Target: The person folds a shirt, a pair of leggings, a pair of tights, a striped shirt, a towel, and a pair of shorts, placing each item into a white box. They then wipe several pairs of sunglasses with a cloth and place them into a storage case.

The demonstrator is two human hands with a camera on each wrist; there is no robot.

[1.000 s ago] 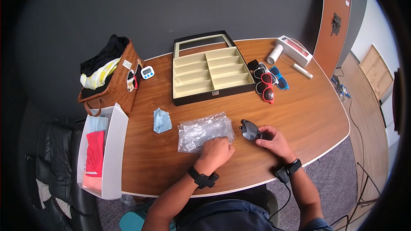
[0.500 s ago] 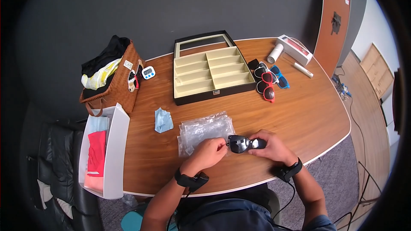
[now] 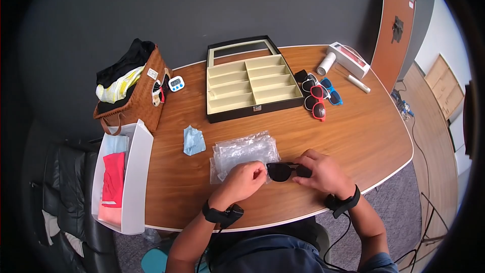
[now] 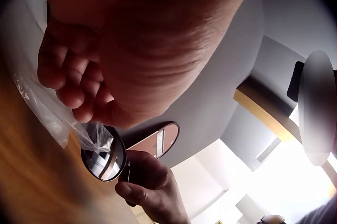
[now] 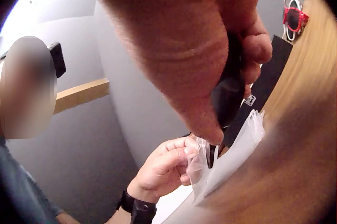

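Note:
My right hand (image 3: 329, 174) grips a pair of dark sunglasses (image 3: 279, 172) by one end, low over the near part of the table. The other lens points left, toward my left hand (image 3: 242, 181), whose curled fingers pinch the edge of a clear plastic bag (image 5: 199, 168). In the left wrist view, a thin fold of that film overlaps the near lens (image 4: 104, 167). More clear bags (image 3: 245, 147) lie stacked flat just beyond the left hand. My right fingers hide part of the far lens.
An open display case (image 3: 255, 108) with cream compartments stands at the back. Right of it lie several sunglasses (image 3: 318, 102), red, white and blue. A blue cloth (image 3: 194, 140), a timer (image 3: 176, 84), a wicker basket (image 3: 146, 96) and a white box (image 3: 135, 182) are on the left.
The sunglasses have come left and nearer me, from right of the bags to beside my left hand, and turned level. My left hand has shifted slightly left and lifted the bag's edge.

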